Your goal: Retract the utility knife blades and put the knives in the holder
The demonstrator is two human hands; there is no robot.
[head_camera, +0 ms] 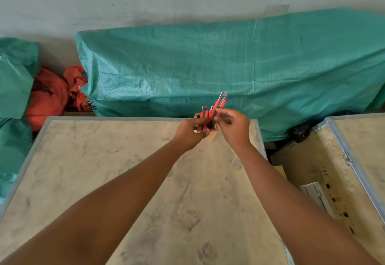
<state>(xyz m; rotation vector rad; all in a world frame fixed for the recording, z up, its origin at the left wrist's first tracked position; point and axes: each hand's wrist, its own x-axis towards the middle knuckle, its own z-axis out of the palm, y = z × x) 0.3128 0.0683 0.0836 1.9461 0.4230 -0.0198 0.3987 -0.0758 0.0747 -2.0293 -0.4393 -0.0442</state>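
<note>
Right of centre, the right hand [233,126] pinches a red utility knife [218,108] above the wooden holder [214,135]; the left hand [190,131] curls around the holder and the knives inside (blade state unclear). Best lowered straight, handle-first, holder kept steady.

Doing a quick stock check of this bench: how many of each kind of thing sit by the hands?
Red utility knives: 3 visible (one in the right hand; others partly hidden by the left hand)
Wooden holder: 1
Total: 4
</note>
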